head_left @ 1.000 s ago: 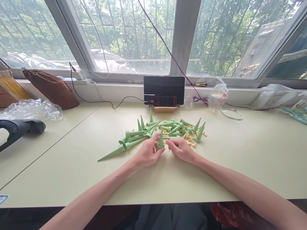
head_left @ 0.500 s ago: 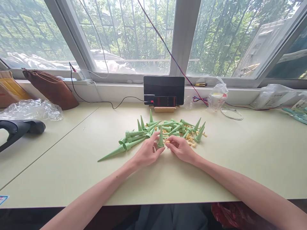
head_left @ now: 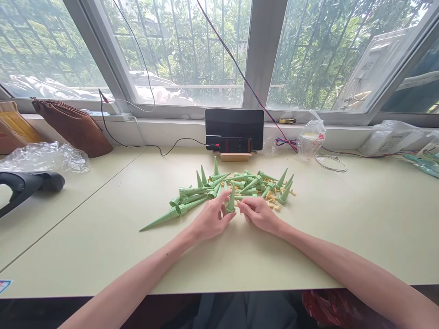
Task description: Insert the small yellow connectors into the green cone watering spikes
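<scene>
My left hand (head_left: 213, 215) is closed around the base of a green plastic plant watering spike (head_left: 232, 201), its tip pointing up and tilted slightly right. Close on its right, my right hand (head_left: 258, 211) pinches a small yellow plastic piece (head_left: 238, 204), mostly covered by the fingers. Behind both hands spreads a pile of green watering spikes (head_left: 254, 183), some lying flat and several standing on their bases. Small yellow pieces (head_left: 272, 199) lie scattered at the right of the pile. One long spike (head_left: 159, 220) reaches out toward the front left.
At the back, a phone (head_left: 236, 145) leans before a black tablet (head_left: 234, 122) on a cardboard stand. A bagged cup (head_left: 310, 142) and coiled white cable (head_left: 331, 163) are to the right. Left are a brown pouch (head_left: 73, 128), clear plastic (head_left: 46, 157) and a black object (head_left: 30, 185).
The spike in my left hand has sunk slightly and leans a little more to the right. My right fingers have closed further around the yellow piece.
</scene>
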Motion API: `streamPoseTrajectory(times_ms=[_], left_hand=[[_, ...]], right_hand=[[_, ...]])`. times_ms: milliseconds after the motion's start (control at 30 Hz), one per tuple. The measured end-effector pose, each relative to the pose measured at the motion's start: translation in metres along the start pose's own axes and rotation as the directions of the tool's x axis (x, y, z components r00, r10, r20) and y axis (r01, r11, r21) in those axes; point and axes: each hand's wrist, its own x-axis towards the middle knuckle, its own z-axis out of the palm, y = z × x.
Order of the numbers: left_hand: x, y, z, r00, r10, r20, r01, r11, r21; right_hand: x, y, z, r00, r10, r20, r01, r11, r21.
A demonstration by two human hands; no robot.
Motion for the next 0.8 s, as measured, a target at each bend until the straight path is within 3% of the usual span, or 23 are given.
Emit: streamPoseTrajectory(times_ms=[333,600,800], left_hand=[[0.0012,0.0011,-0.0003,1.0,-0.01,0.013,0.011,0.994,-0.109],[0.0041,0.0045,-0.004,0.978,-0.203,0.038,0.203,0.906,-0.372],[0.0049,0.0035,-0.0045,0.986,-0.15,0.075,0.168,0.893,-0.418]], right_hand=[[0.0008,0.0034,0.0017,1.0,-0.003,0.018,0.003,1.0,0.005],[-0.0008,0.0001,0.0005,1.0,0.005,-0.012,-0.003,0.994,0.106],[-0.0009,0.0016,0.0007,1.0,-0.018,-0.006,0.018,0.997,0.071]])
